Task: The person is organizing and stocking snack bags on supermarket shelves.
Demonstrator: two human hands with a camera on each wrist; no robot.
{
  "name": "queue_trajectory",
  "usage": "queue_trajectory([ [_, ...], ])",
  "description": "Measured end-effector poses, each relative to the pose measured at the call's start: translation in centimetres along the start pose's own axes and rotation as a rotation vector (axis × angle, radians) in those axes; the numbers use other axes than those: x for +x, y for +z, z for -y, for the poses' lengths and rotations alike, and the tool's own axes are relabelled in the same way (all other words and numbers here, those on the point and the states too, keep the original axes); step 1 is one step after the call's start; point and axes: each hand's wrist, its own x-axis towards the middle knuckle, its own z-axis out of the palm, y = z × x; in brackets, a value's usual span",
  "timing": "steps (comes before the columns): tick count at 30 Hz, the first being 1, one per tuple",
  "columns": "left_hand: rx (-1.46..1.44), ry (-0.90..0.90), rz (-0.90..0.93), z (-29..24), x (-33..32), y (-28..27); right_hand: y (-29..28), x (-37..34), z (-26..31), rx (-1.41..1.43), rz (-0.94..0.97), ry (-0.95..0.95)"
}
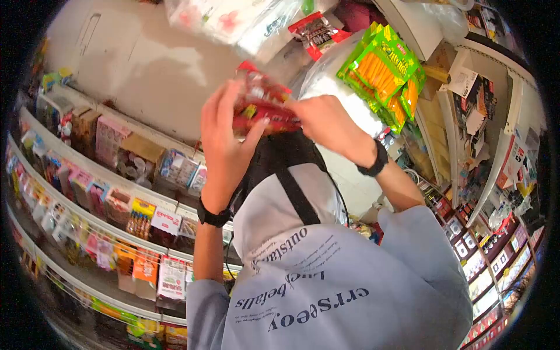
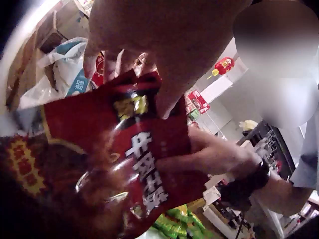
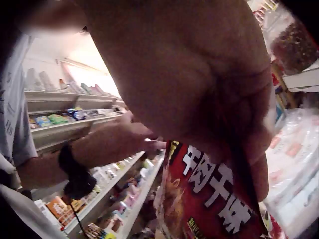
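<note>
Both hands hold red snack bags in front of the chest in the head view. My left hand (image 1: 224, 137) grips the left side of the red bags (image 1: 262, 108), thumb on the near face. At their right edge my right hand (image 1: 332, 125) pinches with curled fingers. The left wrist view shows the front bag (image 2: 109, 159) with white characters, held between the left hand (image 2: 159, 45) above and the right hand (image 2: 214, 157). In the right wrist view, the right hand (image 3: 199, 74) is curled round the bag's (image 3: 204, 194) edge.
Green snack bags (image 1: 385, 73) and a red-and-black bag (image 1: 318, 35) lie on plastic wrapping to the right and ahead. Stocked shelves (image 1: 111, 227) run along the left. A box with flower-print wrapping (image 1: 227, 20) stands at the top. More racks stand at the right.
</note>
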Motion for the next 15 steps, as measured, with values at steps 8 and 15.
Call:
queue_trajectory([
  [8,0.055,-0.213,0.112,3.6,4.9,0.9,0.8,9.5,-19.5,0.009,-0.334,0.632],
  [15,0.175,-0.304,0.334,6.9,1.7,0.8,-0.1,16.0,-30.4,0.074,-0.48,0.783],
])
